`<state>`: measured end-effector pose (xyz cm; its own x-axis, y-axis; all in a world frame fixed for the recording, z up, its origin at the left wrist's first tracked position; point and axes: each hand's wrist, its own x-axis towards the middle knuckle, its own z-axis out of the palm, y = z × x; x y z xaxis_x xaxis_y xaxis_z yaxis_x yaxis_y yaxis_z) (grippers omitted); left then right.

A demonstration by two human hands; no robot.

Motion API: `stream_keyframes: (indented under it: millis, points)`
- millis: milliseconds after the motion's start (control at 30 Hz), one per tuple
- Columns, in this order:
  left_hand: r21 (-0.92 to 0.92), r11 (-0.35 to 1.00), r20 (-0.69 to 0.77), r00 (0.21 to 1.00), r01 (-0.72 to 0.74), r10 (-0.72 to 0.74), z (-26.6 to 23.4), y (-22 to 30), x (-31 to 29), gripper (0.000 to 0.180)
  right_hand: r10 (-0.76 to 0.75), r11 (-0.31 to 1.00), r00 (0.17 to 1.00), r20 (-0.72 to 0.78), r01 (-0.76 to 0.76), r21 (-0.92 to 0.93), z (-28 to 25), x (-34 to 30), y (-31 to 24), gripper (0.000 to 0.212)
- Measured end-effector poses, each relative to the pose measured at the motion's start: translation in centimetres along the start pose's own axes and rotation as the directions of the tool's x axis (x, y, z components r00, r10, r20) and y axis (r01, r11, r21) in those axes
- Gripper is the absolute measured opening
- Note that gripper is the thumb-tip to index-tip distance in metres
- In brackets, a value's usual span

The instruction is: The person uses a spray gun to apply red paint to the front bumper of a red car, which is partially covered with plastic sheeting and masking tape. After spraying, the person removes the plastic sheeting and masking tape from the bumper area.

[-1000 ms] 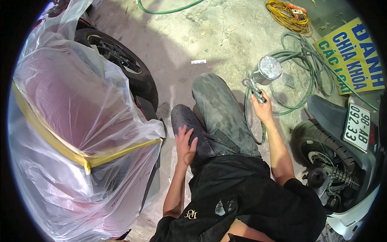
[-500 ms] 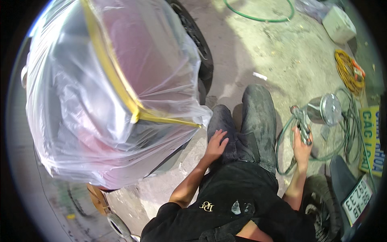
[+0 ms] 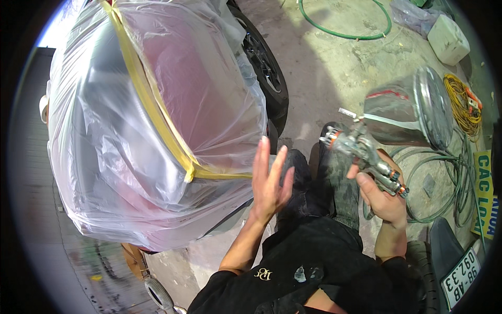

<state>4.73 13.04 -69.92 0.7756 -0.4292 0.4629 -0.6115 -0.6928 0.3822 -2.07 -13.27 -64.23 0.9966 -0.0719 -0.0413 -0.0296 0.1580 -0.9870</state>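
R hand (image 3: pixel 386 203) grips spray gun (image 3: pixel 361 149), 3 o'clock from ctr; its see-thru cup (image 3: pixel 397 110) is btwn 2 & 3. L hand (image 3: pixel 269 183), nr ctr, is empty, fingers spread, by plastic sheet (image 3: pixel 209 104) w/ yellow tape (image 3: pixel 190 168) at 9–10; can't quite tell if touching. Green hose (image 3: pixel 461 172) coils on floor (image 3: pixel 324 57) at 3.

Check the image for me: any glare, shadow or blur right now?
Head view: pale glare streaks the plastic sheeting; head view: shadow darkens the floor beside the wheel; head view: the spray gun looks slightly blurred.
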Motion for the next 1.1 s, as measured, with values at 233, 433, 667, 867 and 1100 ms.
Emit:
stream_keyframes:
  millis: [233,433,667,867,1100]
  points:
    - [0.120,0.964,0.118,0.960,0.239,-0.253,0.7,-1.4,1.9,0.062,-0.308,0.937,0.945,0.109,0.322,-0.136,1.9,5.3,1.0,0.023]
    - [0.187,0.952,0.180,0.944,0.244,-0.278,0.9,-1.5,1.2,0.068,-0.323,0.936,0.924,0.203,0.343,-0.076,3.1,7.6,1.2,0.026]
    - [0.096,0.958,0.187,0.940,0.272,-0.285,1.6,-1.6,0.6,0.065,-0.030,0.987,0.970,0.241,0.067,-0.144,3.4,4.1,1.3,0.019]
    - [-0.303,0.949,0.073,0.995,0.087,-0.068,1.4,-3.8,-4.0,0.050,0.121,0.974,0.923,0.364,-0.040,-0.224,5.7,-1.7,-0.7,0.029]
    - [-0.558,0.690,-0.257,0.695,0.460,-0.671,0.0,-3.8,-13.5,0.015,-0.164,0.838,0.842,0.514,0.394,-0.378,8.4,-4.6,2.2,0.011]
